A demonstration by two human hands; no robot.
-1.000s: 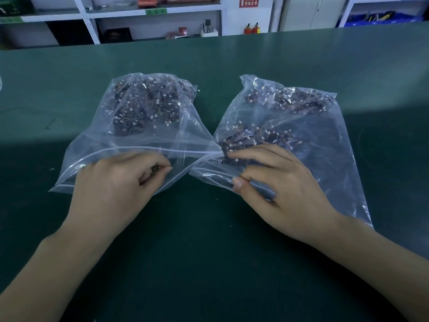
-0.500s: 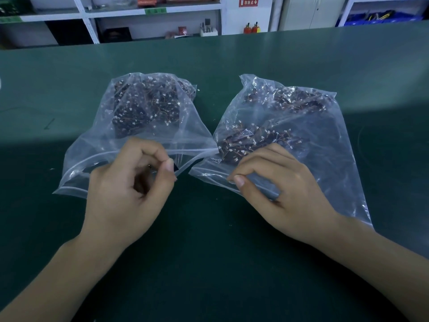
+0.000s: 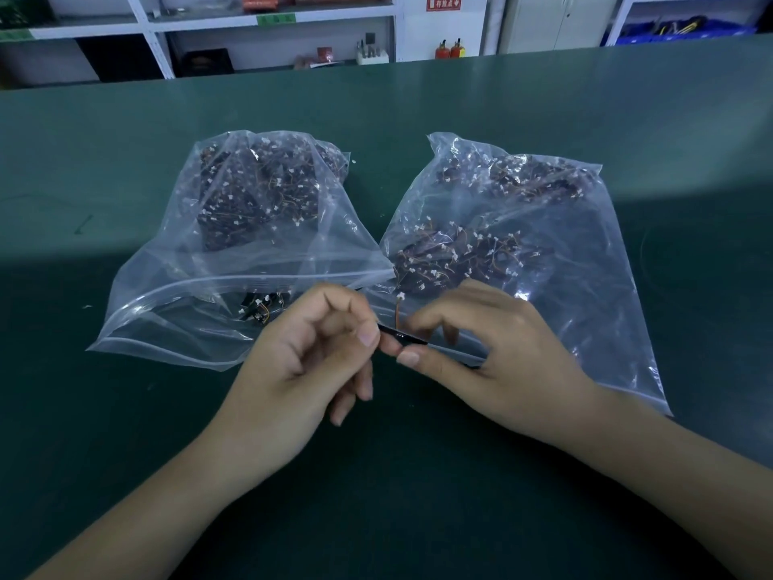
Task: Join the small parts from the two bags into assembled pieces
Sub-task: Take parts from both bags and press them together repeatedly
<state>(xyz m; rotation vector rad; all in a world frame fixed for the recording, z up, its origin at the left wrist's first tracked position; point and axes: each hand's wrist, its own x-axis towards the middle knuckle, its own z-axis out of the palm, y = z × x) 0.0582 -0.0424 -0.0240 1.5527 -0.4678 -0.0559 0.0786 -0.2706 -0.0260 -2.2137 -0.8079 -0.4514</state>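
Left hand [image 3: 301, 362] and right hand [image 3: 481, 353] meet before the two bags [image 3: 234, 261], both pinching one small black part [image 3: 403, 336], its wire sticking up.

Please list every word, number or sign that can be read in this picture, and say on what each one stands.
Red sign with white characters on the white back wall: text too small and blurred to read.
Green label strip on the white shelf edge: blurred, unreadable.
Two clear plastic zip bags, left and right: no print visible.
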